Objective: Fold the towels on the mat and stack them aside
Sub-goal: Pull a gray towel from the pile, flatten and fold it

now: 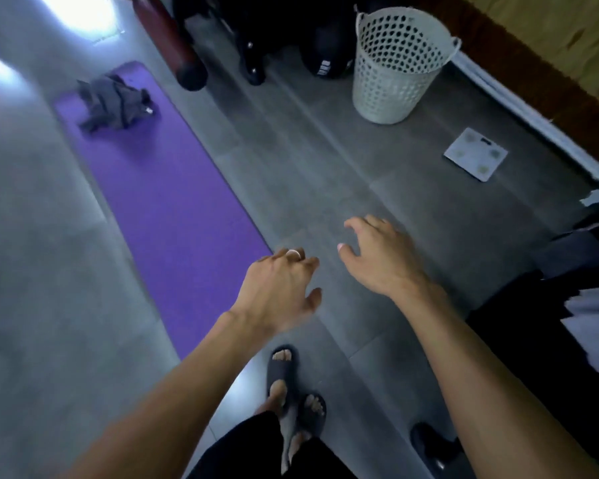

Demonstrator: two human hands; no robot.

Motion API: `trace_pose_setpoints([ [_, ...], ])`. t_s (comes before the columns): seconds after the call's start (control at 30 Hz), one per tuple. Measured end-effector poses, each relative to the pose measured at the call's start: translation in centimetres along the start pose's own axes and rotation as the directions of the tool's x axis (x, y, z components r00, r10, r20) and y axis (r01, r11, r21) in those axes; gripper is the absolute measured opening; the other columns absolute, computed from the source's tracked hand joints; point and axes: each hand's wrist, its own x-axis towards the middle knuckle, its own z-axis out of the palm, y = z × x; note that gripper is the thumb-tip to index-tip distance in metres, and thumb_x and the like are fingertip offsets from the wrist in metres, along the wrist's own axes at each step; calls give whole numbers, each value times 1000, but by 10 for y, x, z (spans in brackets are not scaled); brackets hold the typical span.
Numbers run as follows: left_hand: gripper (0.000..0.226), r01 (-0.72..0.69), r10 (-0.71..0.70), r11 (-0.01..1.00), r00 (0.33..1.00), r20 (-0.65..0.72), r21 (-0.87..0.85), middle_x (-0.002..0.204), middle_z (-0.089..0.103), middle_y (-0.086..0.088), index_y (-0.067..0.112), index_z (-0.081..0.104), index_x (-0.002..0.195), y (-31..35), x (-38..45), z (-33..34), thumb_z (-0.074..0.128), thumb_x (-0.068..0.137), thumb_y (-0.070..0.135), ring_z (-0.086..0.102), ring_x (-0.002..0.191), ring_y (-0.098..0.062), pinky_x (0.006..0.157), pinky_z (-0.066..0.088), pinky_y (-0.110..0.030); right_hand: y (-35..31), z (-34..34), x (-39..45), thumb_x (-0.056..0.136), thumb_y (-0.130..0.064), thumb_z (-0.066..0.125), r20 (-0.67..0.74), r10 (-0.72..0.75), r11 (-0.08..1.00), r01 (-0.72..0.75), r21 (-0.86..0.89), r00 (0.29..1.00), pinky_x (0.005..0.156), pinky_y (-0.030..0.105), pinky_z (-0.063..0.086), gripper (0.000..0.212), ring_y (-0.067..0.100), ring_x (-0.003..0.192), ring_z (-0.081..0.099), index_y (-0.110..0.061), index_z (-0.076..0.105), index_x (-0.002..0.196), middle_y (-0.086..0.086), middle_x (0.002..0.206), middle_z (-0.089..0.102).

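Because the grey towels (pixel 113 104) lie crumpled in a loose heap at the far end of the purple yoga mat (pixel 173 216), they are judged soft, light and limp, best taken by a corner or hem and shaken flat. Nothing is held: the left hand (pixel 280 285) and right hand (pixel 377 257) are carried loosely open over the grey tiled floor (pixel 325 174) beside the mat's near end. To the mat's right a white perforated laundry basket (pixel 395 67) and a white bathroom scale (pixel 475 154) are seen, so folded stacks could be set on bare floor alongside.
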Motion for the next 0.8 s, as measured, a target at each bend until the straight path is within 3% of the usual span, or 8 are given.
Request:
trace_pose_setpoints([
  [0.17, 36, 104, -107, 993, 993, -52, -59, 105, 59, 1, 23, 58, 115, -88, -62, -1, 53, 86, 43, 58, 101, -22, 65, 31, -28, -106, 34, 12, 91, -37, 56, 58, -130, 989, 133, -66, 990, 91, 41, 44, 39, 31, 116, 51, -18, 54, 125, 7, 122, 58],
  [0.33, 40, 184, -192, 980, 975, -110, -75, 110, 58, 2, 22, 54, 121, -219, -121, -7, 50, 89, 45, 56, 104, -21, 68, 34, -30, -250, 77, 41, 91, -36, 56, 92, -232, 965, 241, -107, 968, 92, 41, 45, 38, 32, 115, 52, -16, 55, 123, 8, 122, 58],
  [0.6, 40, 265, -289, 950, 946, -148, -163, 110, 60, 0, 23, 56, 122, -446, -209, -39, 52, 88, 45, 59, 105, -23, 68, 39, -30, -497, 141, 96, 90, -37, 56, 87, -290, 946, 299, -124, 953, 94, 41, 46, 42, 31, 114, 54, -16, 55, 126, 9, 121, 59],
  [0.8, 36, 323, -347, 932, 927, -145, -167, 105, 61, 0, 22, 60, 115, -587, -230, -65, 54, 87, 45, 60, 102, -24, 70, 45, -32, -629, 170, 157, 91, -37, 55, 95, -323, 934, 333, -130, 942, 94, 44, 46, 42, 31, 113, 54, -16, 54, 128, 9, 120, 59],
])
